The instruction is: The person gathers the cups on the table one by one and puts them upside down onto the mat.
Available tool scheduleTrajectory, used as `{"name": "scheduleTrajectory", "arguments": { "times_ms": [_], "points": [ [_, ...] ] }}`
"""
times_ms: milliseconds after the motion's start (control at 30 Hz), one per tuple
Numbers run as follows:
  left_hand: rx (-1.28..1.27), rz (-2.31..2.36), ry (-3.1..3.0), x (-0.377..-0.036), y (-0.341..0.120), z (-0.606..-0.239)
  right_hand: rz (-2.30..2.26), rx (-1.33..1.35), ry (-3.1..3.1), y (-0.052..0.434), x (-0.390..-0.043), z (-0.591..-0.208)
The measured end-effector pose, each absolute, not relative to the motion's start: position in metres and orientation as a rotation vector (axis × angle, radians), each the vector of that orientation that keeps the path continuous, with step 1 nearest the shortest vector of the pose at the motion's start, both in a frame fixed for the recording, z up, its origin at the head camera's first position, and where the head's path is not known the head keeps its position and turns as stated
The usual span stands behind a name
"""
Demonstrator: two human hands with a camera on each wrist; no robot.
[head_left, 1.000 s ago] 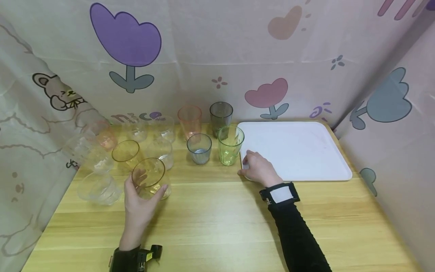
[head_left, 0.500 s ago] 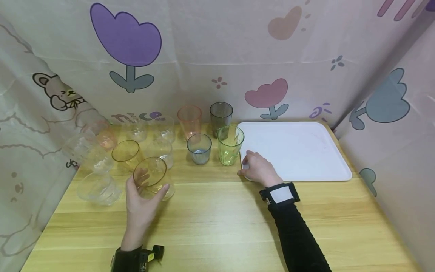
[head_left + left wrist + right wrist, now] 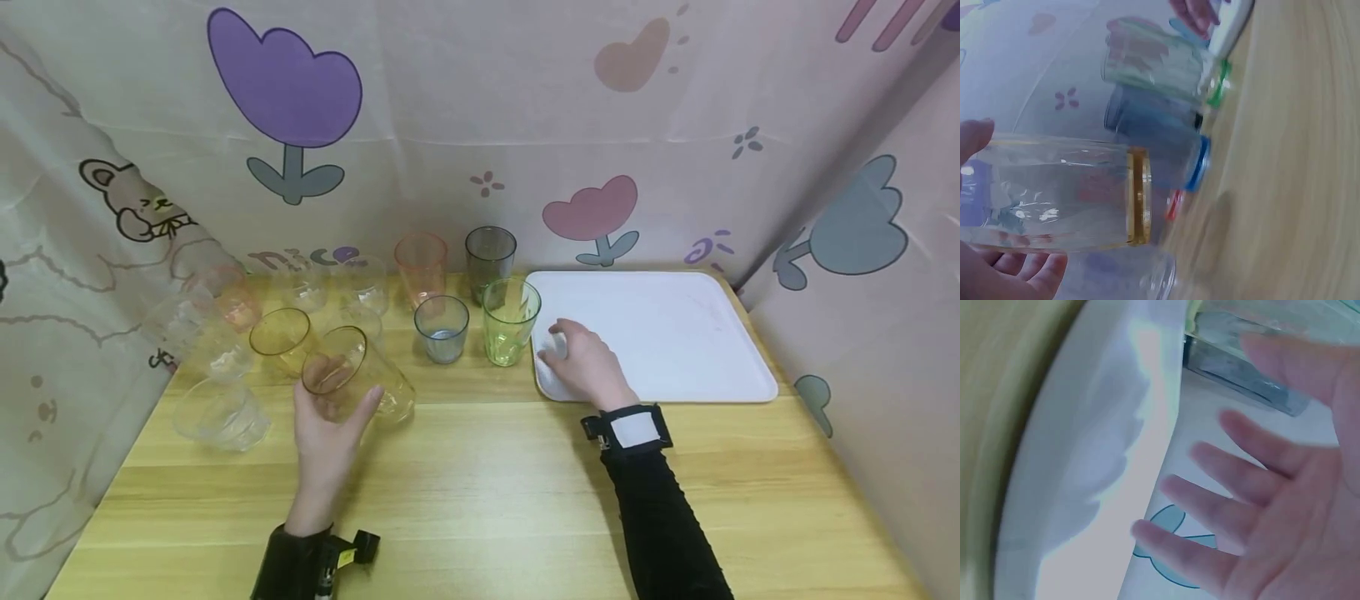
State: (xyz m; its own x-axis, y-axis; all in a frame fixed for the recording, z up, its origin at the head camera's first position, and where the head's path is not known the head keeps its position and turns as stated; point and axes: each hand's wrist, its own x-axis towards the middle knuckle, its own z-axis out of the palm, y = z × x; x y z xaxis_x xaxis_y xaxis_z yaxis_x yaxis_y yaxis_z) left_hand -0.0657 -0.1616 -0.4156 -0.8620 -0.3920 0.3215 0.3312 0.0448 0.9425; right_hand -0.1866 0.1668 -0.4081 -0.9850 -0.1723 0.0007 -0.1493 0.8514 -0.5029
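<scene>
Head view: the left hand (image 3: 327,433) grips an amber cup (image 3: 352,383) at lower left of centre, thumb on one side and fingers round the other. The cup is tilted, mouth toward the upper left, base toward the lower right, lifted or tipped off the table (image 3: 480,492). In the left wrist view its long axis runs nearly level across the frame, gold rim (image 3: 1138,197) toward the middle.

The right hand (image 3: 588,367) lies with fingers spread and relaxed over the near left corner of the white tray (image 3: 675,333), holding nothing; the right wrist view shows the fingers (image 3: 1235,487) straight above the tray's rim.

The tray lies to the right of the cup, well apart from it, and the right hand is the nearer one to it. Between them stand a blue cup (image 3: 442,329) and a green cup (image 3: 510,321), the green one just beside the tray's left edge. Bare wood runs along the near side of those cups; most of the tray surface shows white.
</scene>
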Motion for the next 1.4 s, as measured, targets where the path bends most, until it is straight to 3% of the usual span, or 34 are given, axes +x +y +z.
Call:
{"name": "scheduleTrajectory", "arguments": {
  "times_ms": [300, 733, 1100, 1400],
  "points": [
    [-0.07, -2.166, -1.471, -0.08, -0.137, -0.412, -1.409, -0.204, 3.308, 0.162, -0.181, -0.391],
    [0.165, -2.532, -1.279, -0.088, -0.107, -0.391, -2.174, -0.88, 3.167, 0.133, -0.158, -0.365],
    [0.171, -2.741, -1.09, -0.092, -0.094, -0.389, -2.048, -1.458, 3.052, 0.098, -0.142, -0.362],
    [0.164, -2.813, -1.058, -0.09, -0.088, -0.389, -1.86, -1.702, 2.929, 0.079, -0.137, -0.372]
  ]
}}
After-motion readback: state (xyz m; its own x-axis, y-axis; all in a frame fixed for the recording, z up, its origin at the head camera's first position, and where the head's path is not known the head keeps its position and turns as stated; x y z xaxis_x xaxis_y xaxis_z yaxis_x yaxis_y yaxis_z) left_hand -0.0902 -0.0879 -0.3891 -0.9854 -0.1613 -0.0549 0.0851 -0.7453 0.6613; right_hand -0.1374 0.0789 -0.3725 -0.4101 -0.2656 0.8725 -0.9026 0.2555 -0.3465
